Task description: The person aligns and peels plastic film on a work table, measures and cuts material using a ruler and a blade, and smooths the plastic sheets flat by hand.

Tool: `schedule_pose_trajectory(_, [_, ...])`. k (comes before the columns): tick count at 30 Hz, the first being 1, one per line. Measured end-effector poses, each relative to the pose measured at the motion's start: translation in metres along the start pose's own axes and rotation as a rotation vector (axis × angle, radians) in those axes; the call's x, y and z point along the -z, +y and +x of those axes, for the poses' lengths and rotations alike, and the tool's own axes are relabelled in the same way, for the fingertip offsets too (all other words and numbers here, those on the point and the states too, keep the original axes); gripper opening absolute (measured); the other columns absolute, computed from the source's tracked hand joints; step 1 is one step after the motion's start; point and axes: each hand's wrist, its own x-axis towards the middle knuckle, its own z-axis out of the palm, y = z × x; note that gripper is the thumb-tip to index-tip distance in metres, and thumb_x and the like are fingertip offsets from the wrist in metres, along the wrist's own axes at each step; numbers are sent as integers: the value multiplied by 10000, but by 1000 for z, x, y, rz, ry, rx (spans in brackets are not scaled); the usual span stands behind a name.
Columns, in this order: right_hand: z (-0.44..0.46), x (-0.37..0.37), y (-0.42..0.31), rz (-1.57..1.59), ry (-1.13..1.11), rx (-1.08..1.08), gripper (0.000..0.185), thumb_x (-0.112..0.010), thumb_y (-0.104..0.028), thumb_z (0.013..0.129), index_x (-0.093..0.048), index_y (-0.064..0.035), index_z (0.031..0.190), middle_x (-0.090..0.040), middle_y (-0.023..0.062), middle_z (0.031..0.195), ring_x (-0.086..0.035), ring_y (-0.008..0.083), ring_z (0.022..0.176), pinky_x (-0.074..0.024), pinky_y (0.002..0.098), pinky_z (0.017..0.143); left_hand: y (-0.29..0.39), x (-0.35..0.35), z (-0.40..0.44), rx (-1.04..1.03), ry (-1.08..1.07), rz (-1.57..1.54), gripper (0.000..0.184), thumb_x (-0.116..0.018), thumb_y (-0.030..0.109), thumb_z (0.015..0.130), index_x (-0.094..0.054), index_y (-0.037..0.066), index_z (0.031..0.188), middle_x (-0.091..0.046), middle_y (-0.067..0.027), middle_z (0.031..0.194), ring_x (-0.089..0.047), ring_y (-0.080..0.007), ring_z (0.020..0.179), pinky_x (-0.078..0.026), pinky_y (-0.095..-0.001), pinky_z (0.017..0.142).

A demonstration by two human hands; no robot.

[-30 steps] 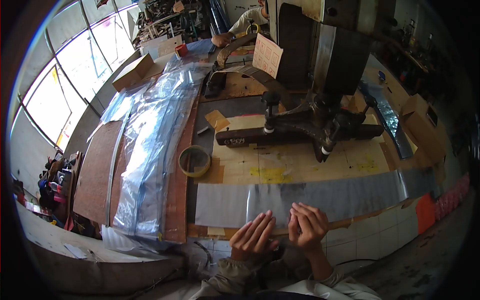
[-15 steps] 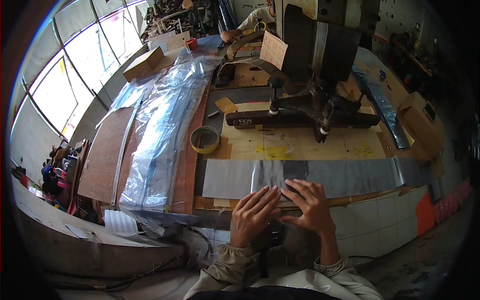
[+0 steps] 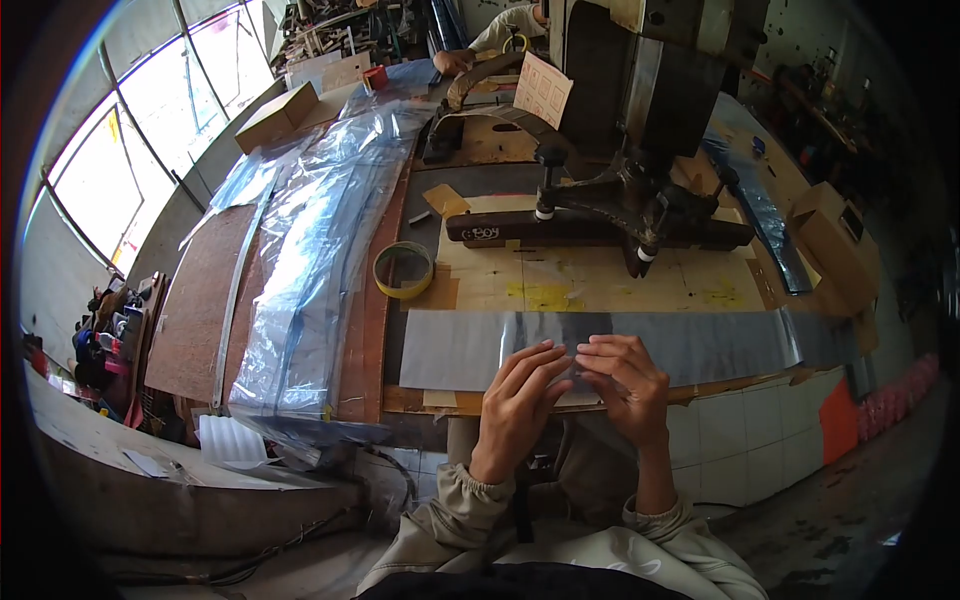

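A long strip of grey, shiny plastic film (image 3: 455, 350) lies flat along the table's front edge. Over its near edge is my left hand (image 3: 520, 400), fingers stretched and slightly bent, thumb apart from them. My right hand (image 3: 630, 390) faces it a short gap away, with curved fingers and the thumb held off. I see nothing in either hand. Whether the fingertips touch the film I cannot tell. Behind the strip, a dark metal press bar (image 3: 600, 229) stands over a pale board (image 3: 600, 280) with yellow marks.
A roll of tape (image 3: 404, 270) sits left of the board. Clear plastic bags (image 3: 320, 260) cover the left table beside a metal strip (image 3: 240, 290). Cardboard boxes stand at the right (image 3: 835, 240) and back left (image 3: 278, 118). Another person's hand (image 3: 455, 62) rests at the far end.
My fingers have drawn back a little from the film and curled more. Both hands have shifted slightly right, and the whole view has tilted a little.
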Motion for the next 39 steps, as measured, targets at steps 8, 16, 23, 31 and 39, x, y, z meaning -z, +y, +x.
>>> schedule_pose_trajectory(8, [11, 10, 1, 34, 77, 18, 193, -763, -57, 762, -729, -57, 951, -726, 58, 971, -669, 251, 978, -559, 337, 800, 12, -10, 18, -28, 86, -103, 200, -749, 60, 765, -702, 11, 953, -714, -106, 997, -666, -286, 1037, -536, -367, 870])
schedule_pose_trajectory(16, [-7, 40, -33, 47, -30, 45, 200, -780, -68, 734, -737, -53, 929, -723, 71, 942, -682, 256, 926, -558, 348, 765, 26, 15, 4, -203, -71, -135, 302, -725, 319, 828, -703, 46, 957, -702, -90, 1002, -671, -242, 969, -529, -325, 773])
schedule_pose_trajectory(23, [-56, 46, -64, 59, -178, -23, 196, -793, -167, 753, -756, -62, 914, -731, 46, 870, -700, 208, 829, -568, 294, 664, -5, 29, -54, 72, -111, -134, 375, -636, 67, 802, -647, 61, 1176, -648, -128, 1224, -586, -270, 1198, -461, -404, 993])
schedule_pose_trajectory(31, [-42, 58, -49, 213, -541, -64, 360, -806, -276, 748, -717, -67, 1028, -715, 50, 1008, -682, 205, 841, -574, 313, 682, -12, 13, -71, -6, -262, 365, 298, -778, 252, 771, -707, 272, 1060, -617, 66, 1291, -554, -159, 1232, -182, -535, 1161])
schedule_pose_trajectory(39, [31, 10, 47, -384, -303, -112, 404, -754, -221, 793, -671, -51, 1150, -632, 75, 1174, -594, 250, 1058, -475, 381, 888, -14, 12, -72, 0, -262, 369, 284, -776, 259, 774, -704, 287, 1047, -632, 76, 1268, -566, -143, 1211, -210, -503, 1145])
